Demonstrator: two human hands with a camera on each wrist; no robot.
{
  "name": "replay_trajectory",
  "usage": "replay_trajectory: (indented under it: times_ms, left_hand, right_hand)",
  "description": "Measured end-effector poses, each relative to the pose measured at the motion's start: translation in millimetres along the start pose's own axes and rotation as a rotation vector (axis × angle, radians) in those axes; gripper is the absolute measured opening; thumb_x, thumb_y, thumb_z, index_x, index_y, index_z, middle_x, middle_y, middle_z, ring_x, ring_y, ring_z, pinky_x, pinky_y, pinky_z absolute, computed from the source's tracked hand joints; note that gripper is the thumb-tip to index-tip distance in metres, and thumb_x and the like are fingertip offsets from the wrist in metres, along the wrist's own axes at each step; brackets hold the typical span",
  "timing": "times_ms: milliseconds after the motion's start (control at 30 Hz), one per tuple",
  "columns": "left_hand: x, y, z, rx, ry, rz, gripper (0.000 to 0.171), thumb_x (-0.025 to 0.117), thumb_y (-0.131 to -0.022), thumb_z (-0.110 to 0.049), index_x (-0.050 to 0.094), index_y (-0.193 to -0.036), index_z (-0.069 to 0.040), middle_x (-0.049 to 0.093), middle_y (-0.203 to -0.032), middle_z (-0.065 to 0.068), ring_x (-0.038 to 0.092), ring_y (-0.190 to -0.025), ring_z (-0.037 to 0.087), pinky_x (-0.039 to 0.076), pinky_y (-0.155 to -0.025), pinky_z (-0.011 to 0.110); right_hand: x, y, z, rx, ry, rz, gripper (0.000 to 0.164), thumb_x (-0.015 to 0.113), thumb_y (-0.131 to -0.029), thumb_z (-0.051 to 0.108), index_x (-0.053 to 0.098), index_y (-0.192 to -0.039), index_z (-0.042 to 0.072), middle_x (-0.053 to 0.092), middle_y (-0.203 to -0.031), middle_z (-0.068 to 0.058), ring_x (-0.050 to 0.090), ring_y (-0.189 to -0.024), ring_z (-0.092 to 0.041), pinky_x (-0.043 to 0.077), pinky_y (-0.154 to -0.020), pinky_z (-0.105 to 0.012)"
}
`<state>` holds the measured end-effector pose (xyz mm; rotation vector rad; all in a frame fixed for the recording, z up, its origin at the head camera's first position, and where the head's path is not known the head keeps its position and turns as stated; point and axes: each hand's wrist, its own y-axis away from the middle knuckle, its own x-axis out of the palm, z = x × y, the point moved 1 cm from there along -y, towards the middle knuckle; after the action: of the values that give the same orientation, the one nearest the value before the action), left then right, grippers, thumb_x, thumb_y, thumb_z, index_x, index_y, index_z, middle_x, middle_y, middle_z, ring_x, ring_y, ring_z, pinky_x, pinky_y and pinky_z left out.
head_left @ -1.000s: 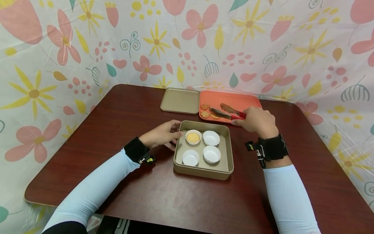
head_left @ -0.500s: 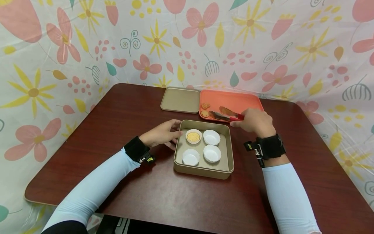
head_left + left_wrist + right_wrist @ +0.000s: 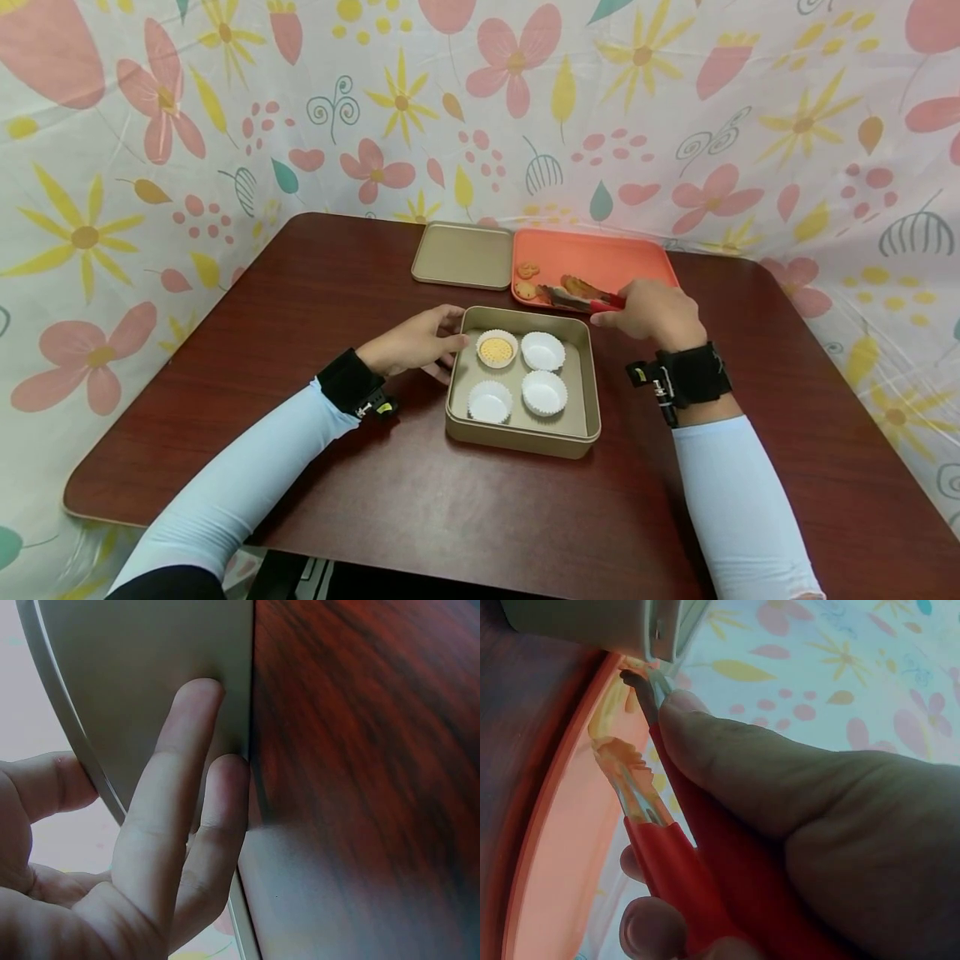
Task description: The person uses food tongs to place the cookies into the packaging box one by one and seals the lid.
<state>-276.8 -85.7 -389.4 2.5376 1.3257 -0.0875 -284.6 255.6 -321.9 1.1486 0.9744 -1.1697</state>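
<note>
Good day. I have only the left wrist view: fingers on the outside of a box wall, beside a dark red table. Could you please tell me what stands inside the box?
Observer: Four white fluted cups stand in the box.
Operator: Thank you. Is there already something in them?
Observer: Only the one at back left holds a round yellow piece; the other three look empty.
Operator: I understand. And on the right side, what do you see?
Observer: The right grip holds red-handled tongs over the orange tray.
</note>
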Motion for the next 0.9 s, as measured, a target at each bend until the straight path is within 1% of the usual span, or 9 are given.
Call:
replay_trajectory:
  times_ms: [67,167,300,333,533,600,667,833,900]
  left_hand:
    - [-0.1,0.0,-0.2,0.002,-0.004,0.0,0.055,0.053,-0.108,-0.01,0.028,-0.157,-0.006,0.042,-0.144,0.022,0.066,-0.098,0.041,0.065,-0.074,0.047]
    - [-0.2,-0.2,-1.0,0.008,-0.007,0.001,0.054,0.053,-0.108,-0.01,0.029,-0.156,-0.006,0.044,-0.143,0.022,0.065,-0.097,0.04,0.065,-0.074,0.047]
    - [-0.4,-0.5,-2.0,0.013,-0.008,0.0,0.053,0.053,-0.108,-0.01,0.03,-0.156,-0.006,0.045,-0.141,0.023,0.063,-0.095,0.039,0.065,-0.074,0.047]
    - [-0.5,-0.6,-2.1,0.012,-0.009,0.0,0.053,0.053,-0.108,-0.01,0.03,-0.156,-0.006,0.045,-0.141,0.022,0.063,-0.095,0.039,0.065,-0.074,0.047]
    - [-0.7,0.1,-2.6,0.008,-0.011,-0.001,0.053,0.053,-0.108,-0.01,0.029,-0.156,-0.006,0.044,-0.142,0.023,0.063,-0.094,0.039,0.065,-0.074,0.047]
    - [-0.9,0.2,-2.4,0.011,-0.011,-0.001,0.053,0.052,-0.108,-0.01,0.029,-0.156,-0.006,0.044,-0.142,0.023,0.063,-0.095,0.039,0.065,-0.074,0.047]
    - [-1.0,0.1,-1.7,0.011,-0.009,-0.001,0.053,0.052,-0.108,-0.01,0.029,-0.156,-0.006,0.044,-0.142,0.023,0.064,-0.095,0.04,0.065,-0.074,0.047]
    - [0.2,-0.5,-0.3,0.01,-0.006,0.001,0.053,0.052,-0.108,-0.01,0.029,-0.156,-0.006,0.044,-0.142,0.023,0.064,-0.097,0.041,0.065,-0.074,0.047]
    - [0.8,-0.8,-0.1,0.011,-0.008,0.003,0.053,0.052,-0.108,-0.01,0.03,-0.156,-0.006,0.045,-0.142,0.023,0.065,-0.097,0.042,0.065,-0.074,0.047]
  right_hand:
    - [-0.6,-0.5,-0.9,-0.003,0.005,0.002,0.057,0.069,-0.091,0.062,0.07,-0.11,0.008,0.058,-0.087,-0.01,0.054,-0.08,-0.032,0.044,-0.061,-0.042]
    - [-1.2,-0.9,-1.2,-0.005,0.004,0.005,0.057,0.069,-0.091,0.061,0.07,-0.113,0.008,0.058,-0.086,-0.01,0.054,-0.08,-0.032,0.044,-0.061,-0.042]
    - [-1.0,-1.6,-0.4,-0.007,0.008,-0.008,0.053,0.07,-0.092,0.058,0.07,-0.107,0.008,0.057,-0.082,-0.009,0.054,-0.077,-0.03,0.043,-0.06,-0.042]
    - [-0.7,-1.8,-0.1,-0.004,0.011,-0.014,0.053,0.07,-0.092,0.058,0.07,-0.108,0.008,0.057,-0.082,-0.009,0.054,-0.077,-0.03,0.043,-0.06,-0.042]
    - [0.9,-2.6,2.9,0.008,0.02,-0.03,0.065,0.071,-0.092,0.057,0.066,-0.128,0.003,0.062,-0.092,-0.013,0.055,-0.08,-0.033,0.046,-0.06,-0.044]
    - [1.3,-3.0,2.9,0.005,0.019,-0.027,0.066,0.071,-0.092,0.057,0.065,-0.131,0.003,0.063,-0.095,-0.013,0.056,-0.08,-0.033,0.046,-0.06,-0.044]
    - [1.3,-3.4,2.4,0.001,0.02,-0.025,0.064,0.071,-0.092,0.056,0.066,-0.13,0.005,0.063,-0.095,-0.013,0.056,-0.08,-0.032,0.046,-0.06,-0.044]
    - [0.8,-4.0,0.1,-0.008,0.018,-0.014,0.053,0.071,-0.092,0.056,0.07,-0.117,0.008,0.06,-0.087,-0.01,0.055,-0.078,-0.03,0.044,-0.059,-0.042]
    - [0.3,-4.0,-0.8,-0.01,0.018,-0.014,0.054,0.071,-0.092,0.056,0.07,-0.118,0.008,0.06,-0.087,-0.01,0.054,-0.078,-0.03,0.044,-0.059,-0.042]
